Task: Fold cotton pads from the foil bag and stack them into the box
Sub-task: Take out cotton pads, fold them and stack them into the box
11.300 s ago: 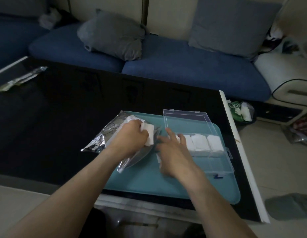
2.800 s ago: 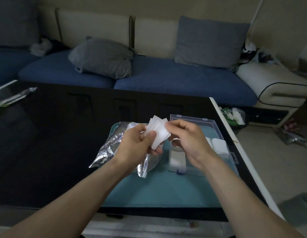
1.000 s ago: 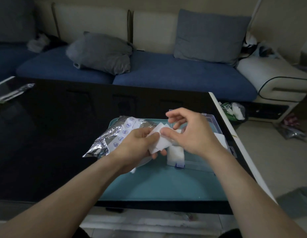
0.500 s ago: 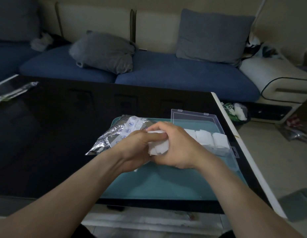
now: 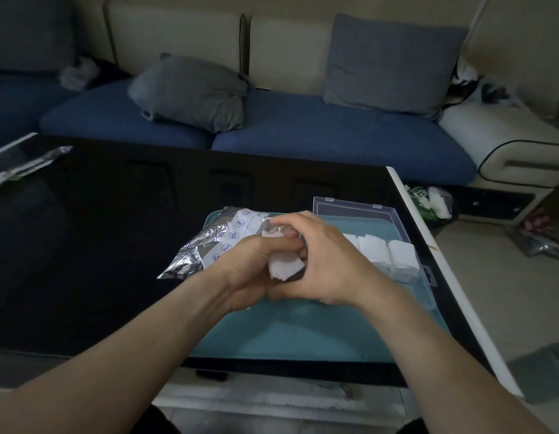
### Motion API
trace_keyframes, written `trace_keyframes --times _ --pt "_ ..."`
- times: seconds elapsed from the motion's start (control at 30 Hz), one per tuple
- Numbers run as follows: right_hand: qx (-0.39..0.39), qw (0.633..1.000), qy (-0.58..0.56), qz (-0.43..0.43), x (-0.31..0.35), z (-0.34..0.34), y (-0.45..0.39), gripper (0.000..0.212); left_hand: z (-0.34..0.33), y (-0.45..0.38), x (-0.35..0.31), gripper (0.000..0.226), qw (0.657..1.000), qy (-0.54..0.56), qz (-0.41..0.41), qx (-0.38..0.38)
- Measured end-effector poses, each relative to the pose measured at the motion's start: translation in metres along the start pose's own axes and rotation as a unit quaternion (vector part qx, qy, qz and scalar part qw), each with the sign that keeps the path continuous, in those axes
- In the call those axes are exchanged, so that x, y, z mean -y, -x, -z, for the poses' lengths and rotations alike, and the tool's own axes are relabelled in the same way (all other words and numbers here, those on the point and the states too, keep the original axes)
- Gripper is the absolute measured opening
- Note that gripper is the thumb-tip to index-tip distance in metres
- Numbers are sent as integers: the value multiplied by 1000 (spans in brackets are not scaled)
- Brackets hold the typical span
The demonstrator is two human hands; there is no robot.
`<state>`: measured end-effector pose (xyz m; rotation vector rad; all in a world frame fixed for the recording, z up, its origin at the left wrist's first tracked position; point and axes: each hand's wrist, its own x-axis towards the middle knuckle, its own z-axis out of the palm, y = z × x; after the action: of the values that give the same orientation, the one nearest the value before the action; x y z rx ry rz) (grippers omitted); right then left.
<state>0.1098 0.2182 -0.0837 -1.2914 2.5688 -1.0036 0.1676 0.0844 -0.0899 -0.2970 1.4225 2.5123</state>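
Both hands meet over the teal mat (image 5: 303,336) and hold one white cotton pad (image 5: 284,265) between them. My left hand (image 5: 256,270) grips the pad from the left, fingers curled round it. My right hand (image 5: 328,264) closes over it from the right. The crinkled foil bag (image 5: 215,242) lies on the mat just behind my left hand. The clear plastic box (image 5: 394,214) stands open to the right, with folded white pads (image 5: 387,250) in a row inside it.
The mat lies on a black glossy table (image 5: 100,245) with a white right edge. A silver wrapper (image 5: 24,166) lies at its far left. A blue sofa with grey cushions (image 5: 190,92) runs behind. A small bin with rubbish (image 5: 431,203) stands on the floor to the right.
The hands have come down from in front of the box and closed together on the pad, which now shows folded smaller between them. The view has tilted slightly.
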Motion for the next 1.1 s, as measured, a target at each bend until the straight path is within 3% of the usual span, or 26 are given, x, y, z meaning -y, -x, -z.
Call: trace_keyframes --times 0.07,0.17,0.3,0.47,0.57,0.67,0.77,0.9,1.0,1.07,1.1 --pt "9 1000 3 6 0 0 1 90 0 0 1 28 1000 -2 -8 -1" --pt "-16 1000 26 -1 -2 -1 0 74 -1 -1 4 26 999 -34 -29 -29" --pt "21 998 42 -28 -1 4 3 87 -4 -1 4 18 997 -47 -57 -38" --pt "-8 1000 -9 7 0 2 3 64 -5 2 4 9 998 -56 -33 5" --pt "44 999 -19 -8 0 7 5 71 -4 -1 7 9 997 -61 -37 -20" --pt "82 991 -99 -27 -6 16 7 49 -4 0 7 5 993 -112 -27 -2" --pt "69 984 -152 -60 -14 22 6 35 -4 3 6 18 991 -125 -5 43" --pt "62 977 -202 -41 -20 24 9 14 -1 1 9 46 986 -134 -3 102" --pt "-40 954 -285 -84 -31 39 11 15 -2 -1 10 61 987 -114 -6 115" --pt "-134 925 -325 -146 -44 50 13 16 -3 -4 12 58 991 -125 -14 49" --pt "-164 915 -319 -183 -52 54 15 16 -1 -8 15 56 983 -182 -30 0"
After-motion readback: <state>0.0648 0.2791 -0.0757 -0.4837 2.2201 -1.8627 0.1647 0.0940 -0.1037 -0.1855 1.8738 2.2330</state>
